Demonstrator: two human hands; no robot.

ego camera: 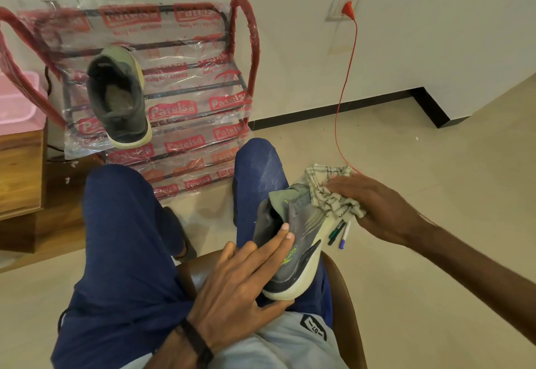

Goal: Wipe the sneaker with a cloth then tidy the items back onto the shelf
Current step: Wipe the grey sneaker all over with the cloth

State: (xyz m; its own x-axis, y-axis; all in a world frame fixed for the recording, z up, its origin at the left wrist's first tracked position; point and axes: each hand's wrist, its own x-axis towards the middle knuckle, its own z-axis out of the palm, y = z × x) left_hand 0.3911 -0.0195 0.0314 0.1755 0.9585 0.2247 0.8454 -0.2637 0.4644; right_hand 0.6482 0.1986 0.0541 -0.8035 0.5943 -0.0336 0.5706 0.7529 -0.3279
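- One grey sneaker with a thick cream sole and small bright green marks (pixel 293 241) lies on its side on the person's right leg, toe pointing away. Its top looks like soft woven mesh and the sole looks smooth and rubbery.
- Its toe end is hidden under a crumpled cream cloth with thin dark check lines (pixel 333 194).
- The right hand (pixel 383 209) presses that cloth onto the front of the shoe, fingers bent around the bunched cloth. The palm side is hidden.
- The left hand (pixel 240 278) holds the heel end, fingers stretched flat on the side and thumb under the sole. A dark band (pixel 197 342) sits on that wrist.
- Both legs wear dark blue trousers (pixel 124 241), soft and a bit creased.
- The person sits on a round brown chair (pixel 345 296), mostly hidden by the body.
- A few pens (pixel 339 232) lie on the floor just beside the shoe, partly covered by it.
- A second grey sneaker with a cream sole (pixel 119 99) rests tilted on a red metal shoe rack wrapped in shiny crinkly plastic with red print (pixel 200 84).
- A thin red cord (pixel 345 84) hangs from a wall plug (pixel 348 9).
- A pink plastic tub (pixel 17 101) on brown wood (pixel 20 171) is cut off at the left edge.
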